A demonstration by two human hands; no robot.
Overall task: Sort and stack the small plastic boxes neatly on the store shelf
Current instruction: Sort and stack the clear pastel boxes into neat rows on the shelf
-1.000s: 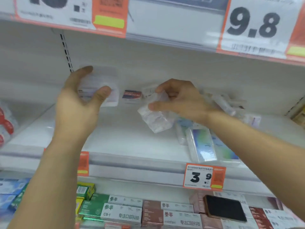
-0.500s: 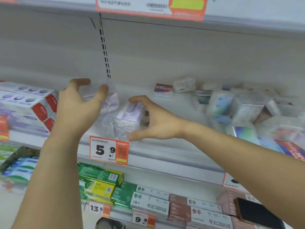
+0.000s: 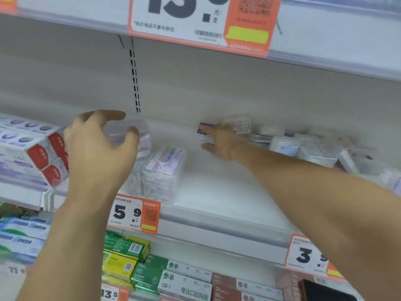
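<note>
The left hand (image 3: 97, 142) is curling thumb and fingers round a clear plastic box (image 3: 138, 135), holding it just above the stack of boxes (image 3: 161, 174) sitting at the shelf (image 3: 227, 192) front. Right of that stack, the right hand (image 3: 219, 140) is reaching with straightened fingers, touching a small red-and-blue box (image 3: 205, 128) at the back wall, gripping nothing.

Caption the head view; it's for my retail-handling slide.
Left hand holds a clear box above a stack while the right hand reaches toward a blue-labelled box.
</note>
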